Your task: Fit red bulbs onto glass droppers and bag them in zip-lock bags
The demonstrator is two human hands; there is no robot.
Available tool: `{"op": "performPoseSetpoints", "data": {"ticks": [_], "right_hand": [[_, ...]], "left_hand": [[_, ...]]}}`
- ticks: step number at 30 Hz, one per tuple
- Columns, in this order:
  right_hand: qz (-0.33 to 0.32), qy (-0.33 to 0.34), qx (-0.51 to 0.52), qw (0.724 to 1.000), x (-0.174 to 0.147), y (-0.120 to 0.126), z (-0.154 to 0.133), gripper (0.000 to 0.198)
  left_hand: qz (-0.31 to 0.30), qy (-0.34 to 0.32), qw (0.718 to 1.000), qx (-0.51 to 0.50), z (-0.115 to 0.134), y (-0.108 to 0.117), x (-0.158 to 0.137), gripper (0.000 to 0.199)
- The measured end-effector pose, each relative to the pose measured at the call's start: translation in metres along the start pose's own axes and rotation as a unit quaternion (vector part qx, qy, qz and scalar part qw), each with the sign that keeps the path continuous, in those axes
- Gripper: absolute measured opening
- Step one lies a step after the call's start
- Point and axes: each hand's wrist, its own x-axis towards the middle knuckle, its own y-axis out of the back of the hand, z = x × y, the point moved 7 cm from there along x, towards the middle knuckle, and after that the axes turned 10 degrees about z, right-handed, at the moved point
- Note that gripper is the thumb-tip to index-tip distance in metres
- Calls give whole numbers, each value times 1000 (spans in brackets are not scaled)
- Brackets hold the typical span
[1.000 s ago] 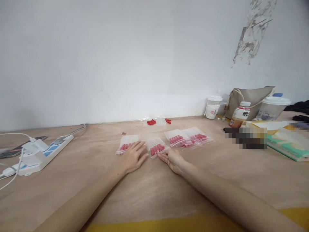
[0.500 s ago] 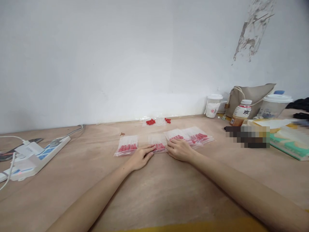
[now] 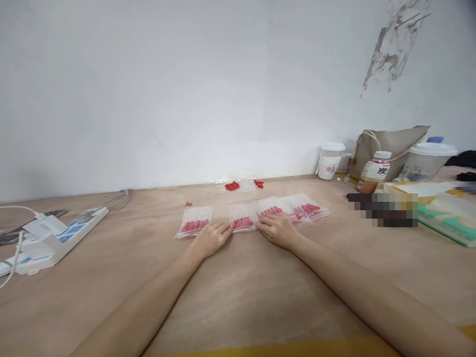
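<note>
Clear zip bags holding thin pale sticks with red ends lie in a row on the table. The middle bag [image 3: 241, 218] lies flat between my hands. My left hand [image 3: 211, 239] has its fingers closed at the lower left corner of this bag, with the thumb mostly out of sight. At the opposite lower corner my right hand [image 3: 277, 230] is curled, its fingertips on the bag's edge. A second bag [image 3: 195, 219] lies just beyond my left hand. Two more, a bag [image 3: 270, 206] and another bag [image 3: 305, 207], overlap behind my right hand.
Small red pieces [image 3: 232, 186] lie on clear plastic by the wall. At left is a power strip [image 3: 74, 235] with chargers and cables. To the right stand a paper cup [image 3: 330, 161], a drink bottle [image 3: 375, 171], a grey bag [image 3: 397, 144] and a lidded tub [image 3: 427, 158].
My left hand has slid left to the middle bag's corner, uncovering more of its red ends, and its thumb has tucked under. My right hand stays at the other corner.
</note>
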Motion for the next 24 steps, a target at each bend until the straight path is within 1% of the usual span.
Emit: {"op": "performPoseSetpoints", "data": {"ticks": [2, 7, 12, 15, 17, 20, 24], "right_hand": [[6, 13, -8, 1000, 1, 1, -2, 19], [-2, 46, -9, 999, 3, 1, -6, 24], [5, 36, -7, 999, 4, 2, -4, 25], [-2, 35, -19, 999, 7, -1, -6, 18], [-8, 56, -16, 998, 13, -4, -15, 14], [-25, 97, 7, 995, 25, -14, -34, 17], [-64, 110, 36, 991, 38, -30, -49, 25]], "left_hand": [[1, -12, 1000, 17, 2, 0, 0, 24], [10, -28, 998, 50, 6, 4, 3, 24], [20, -31, 997, 62, 8, 7, 4, 26], [30, -27, 997, 62, 8, 7, 4, 25], [38, -25, 997, 60, 8, 8, 4, 24], [48, -24, 997, 56, 9, 8, 4, 24], [59, -21, 996, 56, 8, 11, 2, 25]]}}
